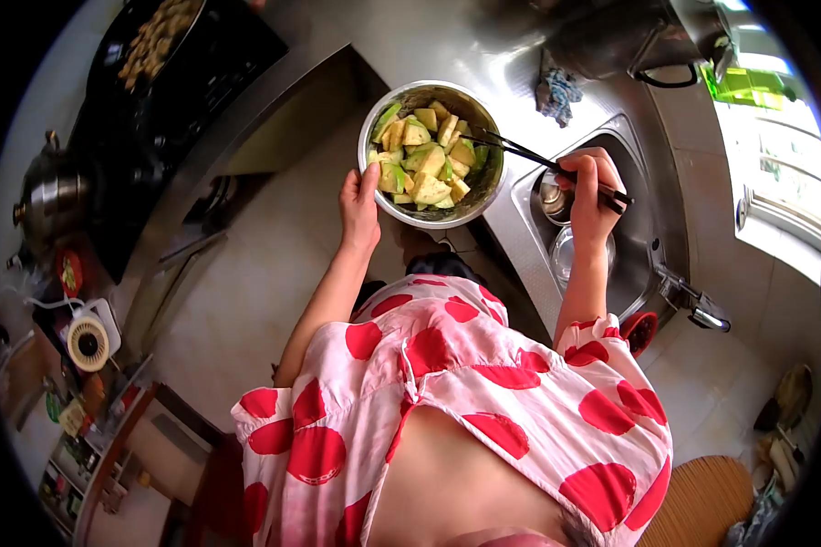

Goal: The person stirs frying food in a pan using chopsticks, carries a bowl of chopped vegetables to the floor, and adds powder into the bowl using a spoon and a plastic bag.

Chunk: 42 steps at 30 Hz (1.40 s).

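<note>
A round metal bowl [493, 187] full of pale, green-skinned chopped pieces [420, 159] is held up in front of me. My left hand [359, 208] grips its left rim, thumb over the edge. In my right hand [591, 193] is a pair of dark chopsticks [524, 150], their tips reaching over the right rim to the pieces. The bowl is by the edge of the steel counter, left of the sink. Its underside and the fingers beneath it are hidden.
The sink [629, 260] with metal dishes and a faucet [698, 305] lies at right. A crumpled blue cloth [557, 91] and a large pot [625, 41] are on the counter. At left are a pan of nuts or beans [160, 41] on the black stove and a kettle [55, 196].
</note>
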Tool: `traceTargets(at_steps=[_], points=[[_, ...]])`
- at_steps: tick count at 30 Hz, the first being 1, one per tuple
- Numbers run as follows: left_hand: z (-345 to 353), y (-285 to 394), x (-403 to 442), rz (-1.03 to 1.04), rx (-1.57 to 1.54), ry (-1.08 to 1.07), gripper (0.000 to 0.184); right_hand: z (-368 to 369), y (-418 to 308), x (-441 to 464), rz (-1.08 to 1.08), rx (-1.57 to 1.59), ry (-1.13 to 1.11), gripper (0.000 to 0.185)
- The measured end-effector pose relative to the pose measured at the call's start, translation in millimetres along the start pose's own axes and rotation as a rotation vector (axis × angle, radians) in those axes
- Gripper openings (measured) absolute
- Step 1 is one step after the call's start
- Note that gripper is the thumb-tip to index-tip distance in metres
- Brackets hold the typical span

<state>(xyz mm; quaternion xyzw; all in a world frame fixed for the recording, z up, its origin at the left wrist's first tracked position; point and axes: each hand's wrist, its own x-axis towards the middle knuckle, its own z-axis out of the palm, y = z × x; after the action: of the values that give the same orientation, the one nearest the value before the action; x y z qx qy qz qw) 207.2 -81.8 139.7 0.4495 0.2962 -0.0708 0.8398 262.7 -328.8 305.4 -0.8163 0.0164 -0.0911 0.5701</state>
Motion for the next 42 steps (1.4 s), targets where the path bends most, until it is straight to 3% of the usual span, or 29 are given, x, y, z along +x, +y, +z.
traceTargets(at_steps=[7, 8, 11, 17, 21, 22, 26, 28, 29, 31, 32, 34, 35, 36, 39, 41, 42], points=[[-42.6, 34.9, -122.7, 0.210, -0.285, 0.412, 0.016, 56.2, -52.4, -12.4, -0.170, 0.204, -0.573, 0.017], [-44.5, 14.9, -83.9, 0.220, -0.348, 0.401, 0.016, 74.2, -34.2, 8.8, -0.272, 0.090, -0.659, 0.010], [-67.4, 6.5, -101.3, 0.262, -0.424, 0.532, 0.018, 119.3, -32.8, -4.1, -0.563, 0.030, -0.847, 0.004], [-40.7, 25.2, -118.4, 0.297, -0.633, 0.737, 0.021, 167.9, -26.6, -5.1, -0.913, -0.034, -1.159, 0.020], [-21.4, 87.2, -79.5, 0.335, -0.750, 0.909, 0.023, 225.0, -31.3, 56.9, -0.990, 0.019, -1.454, 0.031], [-76.2, 19.9, -146.8, 0.432, -0.809, 0.779, 0.023, 202.3, -24.7, -53.5, -1.136, -0.067, -1.380, 0.031], [-99.9, 20.9, -152.8, 0.599, -0.852, 0.946, 0.025, 254.4, -23.4, -57.2, -1.283, 0.041, -1.484, 0.039], [-127.9, 29.4, -156.7, 0.666, -0.908, 1.019, 0.027, 289.4, -37.6, -62.0, -1.396, 0.077, -1.509, 0.031], [-134.9, 34.5, -161.1, 0.603, -0.929, 0.948, 0.027, 278.8, -58.0, -64.6, -1.366, -0.025, -1.489, 0.031], [-180.2, 36.9, -152.8, 0.674, -0.929, 0.953, 0.029, 326.4, -62.9, -68.2, -0.456, -0.248, -1.665, 0.026], [-206.2, 42.6, -152.8, 0.691, -0.917, 0.948, 0.029, 352.3, -57.7, -70.7, -0.469, -0.232, -1.658, 0.026], [-244.1, 62.1, -144.7, 0.705, -0.907, 0.911, 0.029, 408.7, -41.9, -62.4, -0.785, -0.054, -1.444, 0.026], [-261.1, 70.2, -143.4, 0.670, -0.919, 0.939, 0.029, 434.7, -40.1, -69.3, -0.748, -0.002, -1.355, 0.028], [-244.2, 79.1, -158.4, 0.597, -0.934, 0.913, 0.029, 415.9, -51.4, -66.3, -0.636, -0.057, -1.320, 0.027], [-313.4, 122.8, -138.7, 0.628, -0.830, 0.940, 0.026, 524.0, -55.4, -80.8, -0.434, 0.004, -1.368, 0.022], [-354.8, 157.6, -122.5, 0.649, -0.790, 0.947, 0.024, 594.9, -58.7, -80.9, 0.206, 0.132, -1.582, 0.027], [-378.0, 170.5, -114.0, 0.652, -0.787, 0.946, 0.024, 622.3, -70.4, -78.7, 0.204, 0.136, -1.582, 0.027]])
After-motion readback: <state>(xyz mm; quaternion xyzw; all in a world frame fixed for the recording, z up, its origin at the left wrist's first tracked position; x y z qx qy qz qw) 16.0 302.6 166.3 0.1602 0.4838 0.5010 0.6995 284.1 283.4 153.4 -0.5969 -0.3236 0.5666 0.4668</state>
